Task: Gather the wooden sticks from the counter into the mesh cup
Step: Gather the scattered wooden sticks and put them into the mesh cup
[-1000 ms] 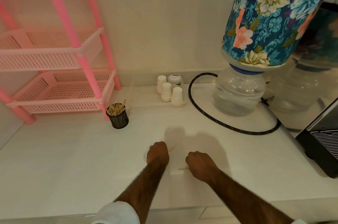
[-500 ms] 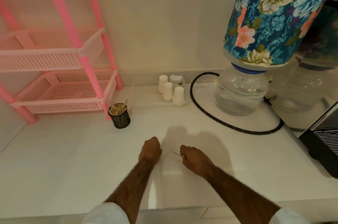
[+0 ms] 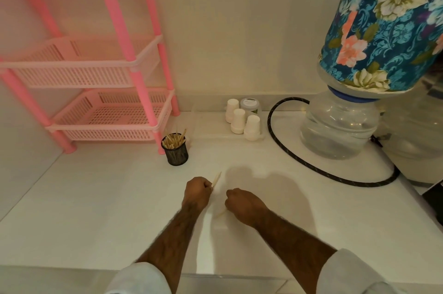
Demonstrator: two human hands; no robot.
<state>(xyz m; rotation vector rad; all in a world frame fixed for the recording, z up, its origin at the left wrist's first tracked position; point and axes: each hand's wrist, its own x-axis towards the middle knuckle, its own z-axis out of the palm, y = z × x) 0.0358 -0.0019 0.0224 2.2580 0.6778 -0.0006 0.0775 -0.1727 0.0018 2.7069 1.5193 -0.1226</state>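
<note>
The thin pale wooden sticks (image 3: 217, 178) I am after poke up and forward out of my left hand (image 3: 197, 191), whose fingers are curled round their lower ends. How many it holds I cannot count. Just right of it, my right hand (image 3: 242, 203) lies knuckles-up with its fingers tucked under, out of my sight. One blurred pale stick (image 3: 221, 213) juts from beneath its thumb side, and I cannot tell whether it is pinched or only lying on the glossy white tabletop (image 3: 107, 209). The black wire-mesh cup (image 3: 177, 155) stands upright beyond the left hand, a little to its left, bristling with gathered sticks (image 3: 173, 141). Behind the cup is a pink plastic basket rack (image 3: 107, 111), its top cut off. Beyond the right hand are white paper cups (image 3: 238, 117), a black hose (image 3: 311, 170) and a clear water bottle (image 3: 335, 133) under a cropped floral cover (image 3: 383, 30).
</note>
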